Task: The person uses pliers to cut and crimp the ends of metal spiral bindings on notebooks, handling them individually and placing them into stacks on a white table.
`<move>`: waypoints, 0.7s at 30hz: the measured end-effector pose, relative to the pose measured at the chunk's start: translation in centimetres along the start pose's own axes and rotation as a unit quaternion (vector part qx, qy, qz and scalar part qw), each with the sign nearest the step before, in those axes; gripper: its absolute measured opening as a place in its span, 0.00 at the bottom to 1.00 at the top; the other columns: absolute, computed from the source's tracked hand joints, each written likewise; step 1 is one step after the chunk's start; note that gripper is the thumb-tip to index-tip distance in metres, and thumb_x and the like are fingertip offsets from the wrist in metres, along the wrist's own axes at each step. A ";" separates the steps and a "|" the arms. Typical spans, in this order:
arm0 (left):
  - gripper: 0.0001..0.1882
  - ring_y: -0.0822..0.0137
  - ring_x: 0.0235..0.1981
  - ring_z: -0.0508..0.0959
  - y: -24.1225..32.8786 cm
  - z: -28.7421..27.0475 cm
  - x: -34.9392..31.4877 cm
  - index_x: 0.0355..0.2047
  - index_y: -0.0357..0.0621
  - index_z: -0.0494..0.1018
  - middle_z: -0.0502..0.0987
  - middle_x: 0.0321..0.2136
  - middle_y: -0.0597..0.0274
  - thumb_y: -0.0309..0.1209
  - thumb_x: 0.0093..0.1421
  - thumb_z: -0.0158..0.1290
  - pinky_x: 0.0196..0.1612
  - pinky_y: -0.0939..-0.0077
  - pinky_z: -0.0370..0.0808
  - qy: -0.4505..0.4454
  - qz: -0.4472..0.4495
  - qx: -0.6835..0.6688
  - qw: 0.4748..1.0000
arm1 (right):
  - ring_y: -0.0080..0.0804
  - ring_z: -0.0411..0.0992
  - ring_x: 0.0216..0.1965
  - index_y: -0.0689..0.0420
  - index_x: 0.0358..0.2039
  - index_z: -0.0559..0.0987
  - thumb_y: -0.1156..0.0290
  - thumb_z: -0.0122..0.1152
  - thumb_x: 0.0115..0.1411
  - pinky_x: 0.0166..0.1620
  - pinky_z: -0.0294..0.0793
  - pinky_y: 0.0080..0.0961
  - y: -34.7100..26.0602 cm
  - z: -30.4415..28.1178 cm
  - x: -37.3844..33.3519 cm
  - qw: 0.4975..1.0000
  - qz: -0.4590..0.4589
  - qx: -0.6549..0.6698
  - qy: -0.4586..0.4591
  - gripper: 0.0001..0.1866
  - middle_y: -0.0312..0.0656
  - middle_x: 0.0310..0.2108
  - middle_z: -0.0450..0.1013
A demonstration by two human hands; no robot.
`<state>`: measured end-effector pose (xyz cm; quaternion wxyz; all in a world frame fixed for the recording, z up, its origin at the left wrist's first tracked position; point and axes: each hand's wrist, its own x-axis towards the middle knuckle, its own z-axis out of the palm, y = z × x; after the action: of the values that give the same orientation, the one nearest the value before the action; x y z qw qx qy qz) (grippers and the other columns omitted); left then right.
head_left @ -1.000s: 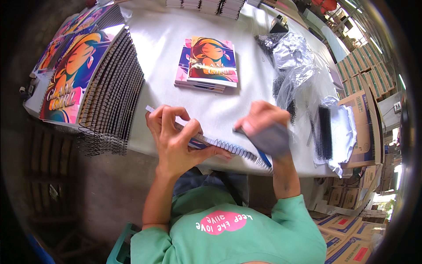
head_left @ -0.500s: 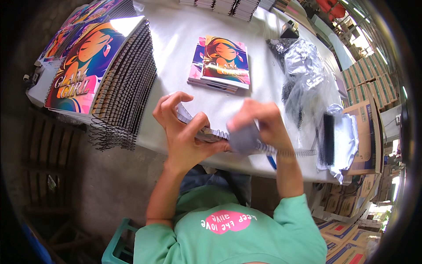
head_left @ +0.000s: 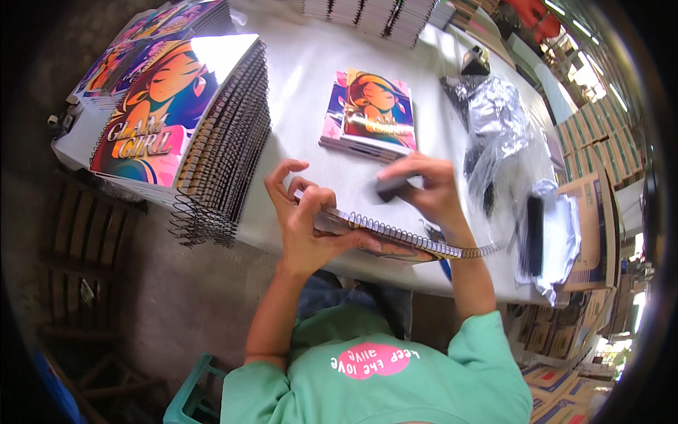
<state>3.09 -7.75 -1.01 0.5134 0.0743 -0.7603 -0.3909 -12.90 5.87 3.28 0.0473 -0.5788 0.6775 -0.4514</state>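
My left hand grips a spiral notebook by its left part, thumb below and fingers above, with the bound edge turned up. A wire coil runs along that edge, and its loose end sticks out past the right corner. My right hand is closed on a small dark grey block, smeared by motion, so its kind is unclear. The block hovers just beyond the coil, apart from it. Farther out lies a short stack of colourful illustrated notebooks.
A tall stack of coil-bound notebooks stands at the left. Clear plastic bags, dark coils in white wrapping and a cardboard box lie at the right. More bound books line the far side of the white table.
My right hand has lifted the grey block off the coil, moving away from me. More of the notebook's bound edge shows. The left hand keeps its grip, and the whole view has shifted slightly.
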 end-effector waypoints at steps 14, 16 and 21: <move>0.44 0.79 0.28 0.58 -0.8 -0.3 -0.6 0.35 0.49 0.50 0.55 0.43 0.60 0.28 0.23 0.72 0.32 0.87 0.62 -0.039 -0.134 -0.143 0.980 | 0.28 0.75 0.31 0.55 0.29 0.82 0.83 0.60 0.38 0.34 0.72 0.24 -3.8 1.6 2.9 0.959 -0.118 0.255 -0.037 0.14 0.41 0.24 0.76; 0.50 0.78 0.30 0.59 -1.3 0.0 -0.8 0.35 0.49 0.50 0.54 0.43 0.59 0.37 0.17 0.76 0.33 0.86 0.64 -0.047 -0.138 -0.125 0.981 | 0.28 0.75 0.29 0.57 0.28 0.82 0.82 0.60 0.37 0.34 0.72 0.24 -3.7 2.3 3.2 0.990 -0.062 0.108 -0.071 0.14 0.42 0.24 0.77; 0.51 0.74 0.39 0.60 -1.0 -0.2 -0.7 0.37 0.46 0.50 0.52 0.43 0.60 0.40 0.18 0.76 0.45 0.79 0.65 -0.054 -0.161 -0.161 0.972 | 0.33 0.74 0.25 0.58 0.28 0.81 0.81 0.62 0.37 0.29 0.71 0.24 -4.8 2.8 4.1 0.977 -0.146 0.140 -0.063 0.13 0.44 0.24 0.76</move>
<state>3.28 -8.13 -2.15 0.4072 0.0908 -0.6918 -0.5894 -9.03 1.23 6.70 0.1042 -0.6862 0.5115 -0.5066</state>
